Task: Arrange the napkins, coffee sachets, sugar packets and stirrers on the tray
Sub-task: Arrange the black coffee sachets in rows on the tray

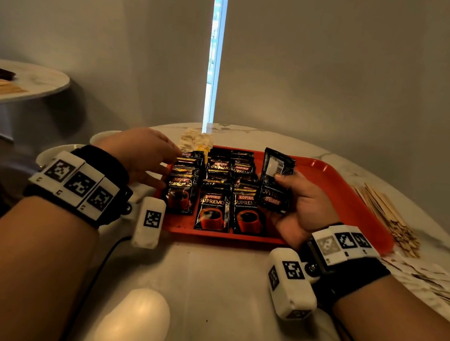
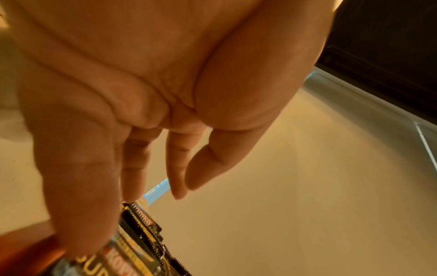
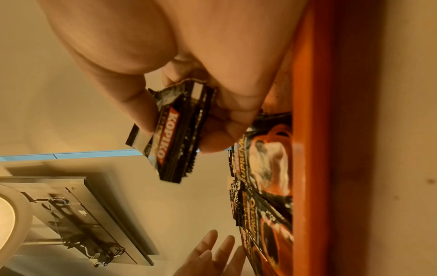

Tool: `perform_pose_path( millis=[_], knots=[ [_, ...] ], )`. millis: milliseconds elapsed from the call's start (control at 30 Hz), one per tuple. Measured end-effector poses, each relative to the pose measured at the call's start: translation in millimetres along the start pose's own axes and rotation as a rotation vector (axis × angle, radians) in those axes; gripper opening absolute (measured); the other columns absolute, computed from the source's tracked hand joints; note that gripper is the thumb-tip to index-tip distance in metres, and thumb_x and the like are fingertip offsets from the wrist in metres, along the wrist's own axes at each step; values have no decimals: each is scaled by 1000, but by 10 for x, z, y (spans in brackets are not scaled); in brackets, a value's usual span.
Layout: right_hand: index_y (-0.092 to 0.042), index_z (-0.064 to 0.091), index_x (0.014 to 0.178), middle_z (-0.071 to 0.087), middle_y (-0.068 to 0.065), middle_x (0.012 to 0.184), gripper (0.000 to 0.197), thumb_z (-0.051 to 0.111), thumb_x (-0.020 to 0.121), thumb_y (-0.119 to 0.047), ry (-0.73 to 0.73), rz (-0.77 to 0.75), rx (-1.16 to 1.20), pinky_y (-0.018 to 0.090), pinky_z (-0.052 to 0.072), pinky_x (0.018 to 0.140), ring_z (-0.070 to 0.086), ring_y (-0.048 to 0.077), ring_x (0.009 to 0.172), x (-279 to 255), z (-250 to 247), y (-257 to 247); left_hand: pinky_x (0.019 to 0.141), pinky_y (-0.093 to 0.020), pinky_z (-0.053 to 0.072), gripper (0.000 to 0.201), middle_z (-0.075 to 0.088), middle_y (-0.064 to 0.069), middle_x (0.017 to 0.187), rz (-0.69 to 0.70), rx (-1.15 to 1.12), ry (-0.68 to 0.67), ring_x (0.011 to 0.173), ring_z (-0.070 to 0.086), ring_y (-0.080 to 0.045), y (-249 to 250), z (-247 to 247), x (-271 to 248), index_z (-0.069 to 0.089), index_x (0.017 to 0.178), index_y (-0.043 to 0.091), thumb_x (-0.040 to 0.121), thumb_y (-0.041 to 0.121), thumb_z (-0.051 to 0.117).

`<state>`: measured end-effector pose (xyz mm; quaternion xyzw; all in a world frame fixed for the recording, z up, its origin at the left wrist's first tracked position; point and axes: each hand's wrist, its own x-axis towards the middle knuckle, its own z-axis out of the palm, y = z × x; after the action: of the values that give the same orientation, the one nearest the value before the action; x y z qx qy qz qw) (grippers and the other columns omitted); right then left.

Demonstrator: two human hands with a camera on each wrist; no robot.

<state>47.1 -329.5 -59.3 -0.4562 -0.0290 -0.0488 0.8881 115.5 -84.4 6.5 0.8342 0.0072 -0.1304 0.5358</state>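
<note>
right hand [image 1: 302,202]: fingers pinch coffee sachet [image 1: 275,180], long axis upright, above tray [image 1: 335,181] just right of laid rows | left hand [image 1: 143,154]: fingers extended, resting on left row | nearer: right

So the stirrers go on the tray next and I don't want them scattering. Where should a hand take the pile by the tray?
Probably across the middle of the stirrers, coming from above at the tray's right. They lie flat on the table in a loose, roughly parallel bundle, so fingers pinching across the sticks should gather more than lifting by the splayed ends.
</note>
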Motion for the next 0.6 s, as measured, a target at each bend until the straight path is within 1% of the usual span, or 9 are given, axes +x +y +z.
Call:
perform_pose_path(
  millis=[100,167,233,300,367,433,467,533,600],
  knots=[
    [-8,64,107,72,15,96,32,58,76,-5,6,7,-5,41,61,68,72,31,84,-5,15,-1,70,-37,56,12,66,-8,104,62,-67,43,91,63,-21,5,-9,12,66,107,12,98,10,58],
    [-8,63,107,72,14,94,30,60,77,-8,14,12,-18,35,59,58,72,28,78,-15,29,-8,69,-34,53,13,66,-5,104,131,-126,58,91,61,-20,31,-5,3,67,107,13,98,11,59],
    [-10,64,104,72,11,91,26,61,78,-12,24,13,-36,31,57,51,71,25,75,-22,41,-14,65,-30,49,14,66,-4,99,204,-222,24,84,60,-17,67,30,-24,67,106,13,97,9,58],
    [-11,64,104,72,11,91,25,61,80,-14,34,20,-48,27,55,47,70,23,73,-32,59,-19,58,-28,46,13,64,-5,91,262,-366,-80,71,58,-15,107,104,-80,65,100,13,95,4,57],
    [-10,63,105,71,12,92,22,61,84,-17,45,37,-72,22,49,39,69,20,65,-29,74,-24,53,-27,46,14,62,-6,85,294,-450,-209,65,58,-16,123,209,-126,63,93,14,93,1,57],
    [-10,62,110,68,13,94,25,61,88,-21,43,59,-93,18,41,32,64,17,54,-27,88,-24,54,-27,49,16,62,-6,84,311,-457,-307,67,61,-18,129,326,-160,63,91,15,93,0,57],
    [-8,61,114,67,14,96,30,61,89,-23,41,65,-93,17,38,30,62,17,52,-24,90,-21,56,-28,51,17,63,-7,85,316,-452,-349,70,63,-19,129,380,-177,63,91,15,93,-1,57],
    [-2,57,128,64,18,102,45,62,90,-26,50,62,-91,17,37,29,61,18,55,-17,80,-12,64,-34,54,15,66,-10,92,319,-430,-424,79,65,-23,133,469,-214,65,95,13,93,-1,58],
    [-2,52,136,64,20,107,54,64,90,-28,57,60,-95,18,37,30,62,19,57,-15,64,-2,70,-36,56,16,69,-15,101,313,-394,-482,88,66,-27,131,532,-251,69,102,8,93,1,58]
  ],
)
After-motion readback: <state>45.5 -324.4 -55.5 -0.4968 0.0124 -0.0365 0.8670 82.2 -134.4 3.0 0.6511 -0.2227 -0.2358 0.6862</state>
